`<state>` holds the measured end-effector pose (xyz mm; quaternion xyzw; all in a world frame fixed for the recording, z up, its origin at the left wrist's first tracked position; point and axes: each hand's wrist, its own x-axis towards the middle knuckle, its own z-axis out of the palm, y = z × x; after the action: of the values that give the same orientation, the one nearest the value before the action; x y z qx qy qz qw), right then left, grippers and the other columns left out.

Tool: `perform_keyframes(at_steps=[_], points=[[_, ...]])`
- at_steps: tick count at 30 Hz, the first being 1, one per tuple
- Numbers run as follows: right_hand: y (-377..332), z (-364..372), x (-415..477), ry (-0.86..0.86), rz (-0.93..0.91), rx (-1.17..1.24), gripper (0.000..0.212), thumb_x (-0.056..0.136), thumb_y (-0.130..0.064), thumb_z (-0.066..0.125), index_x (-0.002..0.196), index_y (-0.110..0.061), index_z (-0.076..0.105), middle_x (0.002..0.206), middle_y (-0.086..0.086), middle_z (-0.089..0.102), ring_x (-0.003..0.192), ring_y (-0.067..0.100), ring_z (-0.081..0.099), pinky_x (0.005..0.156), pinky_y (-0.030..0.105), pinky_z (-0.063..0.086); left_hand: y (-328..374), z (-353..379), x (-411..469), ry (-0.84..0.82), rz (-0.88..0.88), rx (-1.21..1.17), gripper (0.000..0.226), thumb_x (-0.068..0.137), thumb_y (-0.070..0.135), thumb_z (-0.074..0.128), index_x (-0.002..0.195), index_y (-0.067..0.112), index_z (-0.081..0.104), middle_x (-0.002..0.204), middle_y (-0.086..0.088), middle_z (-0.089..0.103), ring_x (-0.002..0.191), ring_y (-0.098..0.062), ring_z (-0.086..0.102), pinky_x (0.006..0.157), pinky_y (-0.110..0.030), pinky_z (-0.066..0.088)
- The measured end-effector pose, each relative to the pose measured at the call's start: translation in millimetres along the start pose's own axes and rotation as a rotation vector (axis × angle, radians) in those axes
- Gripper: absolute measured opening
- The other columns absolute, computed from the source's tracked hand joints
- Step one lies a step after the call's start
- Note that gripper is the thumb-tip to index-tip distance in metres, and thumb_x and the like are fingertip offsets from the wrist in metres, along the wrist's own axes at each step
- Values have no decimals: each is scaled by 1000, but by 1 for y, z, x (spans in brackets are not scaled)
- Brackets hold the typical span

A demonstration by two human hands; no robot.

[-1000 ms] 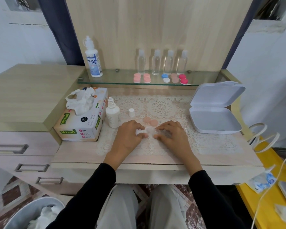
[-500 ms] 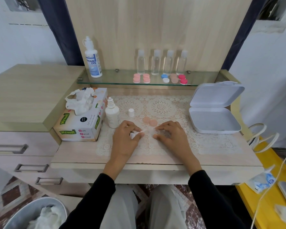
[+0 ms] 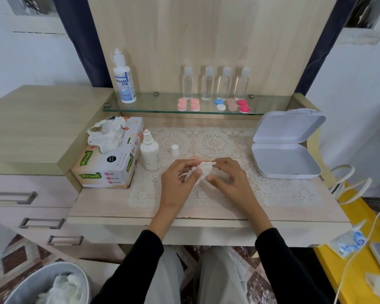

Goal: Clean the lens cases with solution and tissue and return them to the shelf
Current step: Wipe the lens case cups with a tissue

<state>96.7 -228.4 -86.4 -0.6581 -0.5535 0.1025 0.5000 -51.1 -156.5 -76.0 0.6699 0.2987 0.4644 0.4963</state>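
A crumpled white tissue [image 3: 203,170] is held just above the lace mat [image 3: 215,143] between both hands. My left hand [image 3: 178,183] pinches its left side and my right hand [image 3: 230,178] pinches its right side. A peach lens case part [image 3: 195,158] peeks out behind the tissue, mostly hidden. A small white solution bottle [image 3: 149,153] stands uncapped left of the hands, its cap [image 3: 174,150] beside it. On the glass shelf [image 3: 158,107] lie pink lens cases [image 3: 188,104], a blue and white case [image 3: 219,104], a beige case [image 3: 232,104] and a red case [image 3: 243,105].
A tissue box [image 3: 110,163] sits at the left. An open white hinged box [image 3: 285,145] lies at the right. A large solution bottle [image 3: 124,81] and several clear bottles [image 3: 215,84] stand on the shelf. A bin with used tissue [image 3: 51,284] is at bottom left.
Both hands lifted the tissue off the mat and bunched it up between them; earlier they pressed it flat near the peach case.
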Motion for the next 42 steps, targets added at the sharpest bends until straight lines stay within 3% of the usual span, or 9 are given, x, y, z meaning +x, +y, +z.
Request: perform_keyframes(at_steps=[7, 10, 12, 17, 20, 25, 31, 35, 42], points=[[-2, -3, -1, 8, 32, 257, 14, 78, -23, 76, 89, -14, 76, 93, -1, 70, 90, 15, 63, 76, 31, 47, 1, 0, -3, -81, -2, -12, 17, 84, 7, 68, 96, 19, 69, 96, 7, 71, 91, -9, 66, 76, -24, 54], [-2, -5, -3, 33, 144, 354, 9, 83, -16, 68, 81, -8, 67, 78, 8, 64, 69, 14, 53, 64, 33, 39, -6, -3, -1, -5, 82, 187, 33, 84, -3, 56, 99, 23, 68, 105, 13, 67, 104, -5, 59, 84, -21, 49], [-3, -6, -5, 84, 222, 490, 13, 84, -12, 64, 75, -10, 55, 73, 19, 51, 67, 19, 45, 64, 36, 36, -11, -5, 1, 2, 71, 328, 44, 77, -6, 54, 104, 26, 66, 112, 15, 62, 109, -6, 50, 91, -19, 41], [-7, -5, -7, 129, 230, 709, 11, 86, -10, 68, 85, -4, 59, 79, 17, 50, 75, 27, 44, 69, 42, 36, -11, -2, 4, -132, 6, 508, 45, 72, 29, 58, 116, 30, 62, 121, 12, 61, 114, -12, 49, 102, -40, 37], [-3, -4, -6, 200, 227, 558, 19, 82, -9, 72, 91, -8, 56, 76, 13, 59, 71, 25, 53, 65, 39, 42, -15, -1, 5, -125, 7, 540, 42, 75, 37, 64, 116, 28, 64, 118, 10, 63, 113, -14, 51, 100, -42, 37], [7, 0, -1, 190, 210, 267, 18, 74, -15, 80, 76, -16, 63, 67, -5, 58, 59, 15, 50, 56, 34, 42, -19, -1, 5, -85, 26, 534, 29, 78, 22, 73, 106, 25, 70, 105, 8, 68, 102, -17, 55, 94, -45, 41], [5, 4, 3, 210, -5, -69, 10, 73, -3, 78, 82, -5, 74, 86, 0, 62, 70, 13, 60, 61, 28, 51, -16, -1, 7, -69, 24, 504, 29, 76, 20, 76, 105, 21, 72, 103, 4, 71, 101, -17, 56, 92, -37, 43], [3, 8, 4, 157, -178, -235, 17, 75, 4, 69, 89, -5, 74, 88, 2, 64, 74, 9, 57, 66, 13, 44, -17, -1, 7, -69, 19, 518, 28, 76, 17, 75, 104, 20, 73, 102, 2, 71, 100, -18, 57, 91, -32, 43], [-5, 15, 13, 152, -199, -322, 15, 69, 9, 73, 75, -5, 71, 76, 3, 66, 69, 16, 61, 64, 18, 44, -17, -2, 9, -72, 5, 546, 28, 76, 20, 76, 104, 21, 73, 102, 3, 71, 100, -15, 57, 88, -23, 40]])
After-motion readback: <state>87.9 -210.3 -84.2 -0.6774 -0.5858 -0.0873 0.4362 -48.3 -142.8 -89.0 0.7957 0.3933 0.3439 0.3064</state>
